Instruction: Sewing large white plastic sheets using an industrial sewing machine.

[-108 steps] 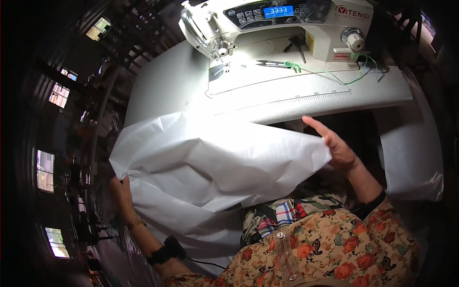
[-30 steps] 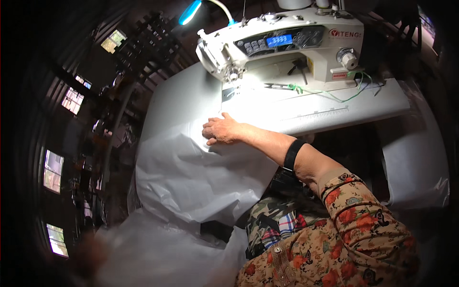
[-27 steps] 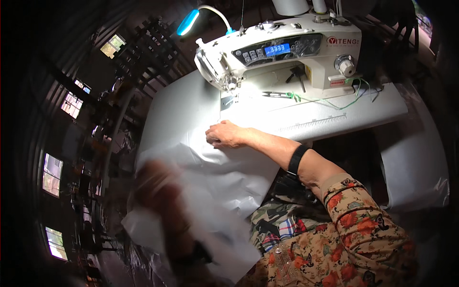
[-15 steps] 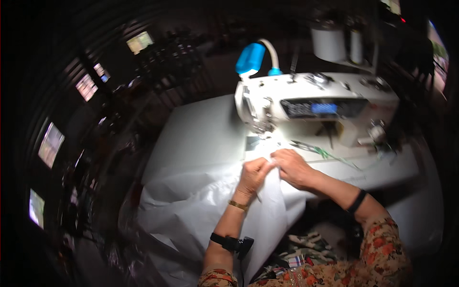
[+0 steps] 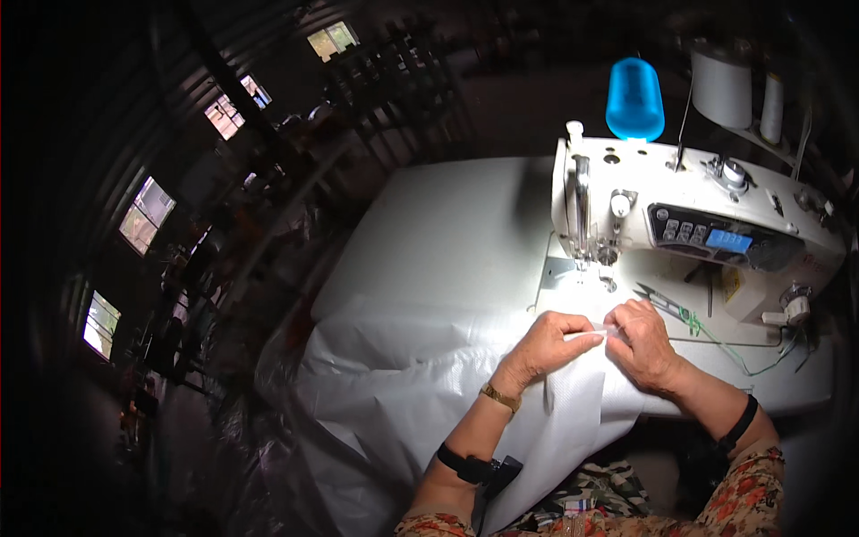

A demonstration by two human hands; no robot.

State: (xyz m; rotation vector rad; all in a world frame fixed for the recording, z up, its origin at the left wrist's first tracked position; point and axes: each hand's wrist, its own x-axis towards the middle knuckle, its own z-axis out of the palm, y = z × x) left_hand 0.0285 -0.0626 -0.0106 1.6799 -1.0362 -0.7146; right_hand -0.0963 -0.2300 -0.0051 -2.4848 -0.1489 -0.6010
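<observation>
Left hand (image 5: 544, 347) and right hand (image 5: 646, 349) pinch white sheeting (image 5: 568, 407) (fingers (image 5: 567, 322) closed on its edge).

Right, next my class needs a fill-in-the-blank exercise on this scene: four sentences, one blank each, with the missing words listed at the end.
1. The sheet pinched between the fingers of the left hand and the right hand is coloured ____.
2. The lamp head above the sewing machine is coloured ____.
3. The gold-coloured band is worn on the person's ____ wrist.
4. The thread by the pointed tool is coloured ____.

Missing words: white; blue; left; green.
</observation>
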